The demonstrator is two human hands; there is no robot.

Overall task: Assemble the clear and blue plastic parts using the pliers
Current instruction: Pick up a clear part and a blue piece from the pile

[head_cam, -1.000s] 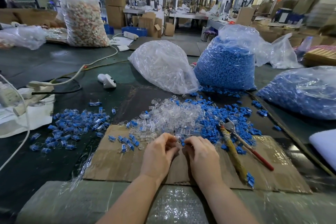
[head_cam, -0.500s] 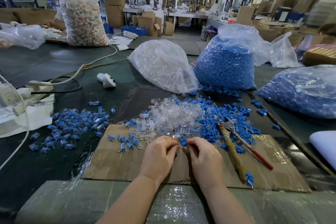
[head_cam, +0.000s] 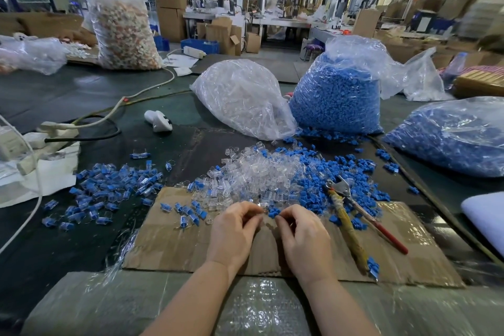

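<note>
Both bare forearms reach forward from the bottom edge and converge toward the middle. The left hand lies knuckles up, its fingers curled inward with the tips drawn together at its upper right. The right hand mirrors it, knuckles up, fingers curled and tips pinched toward its upper left. The two sets of fingertips sit close to each other, a narrow gap between them, wrists well apart
</note>
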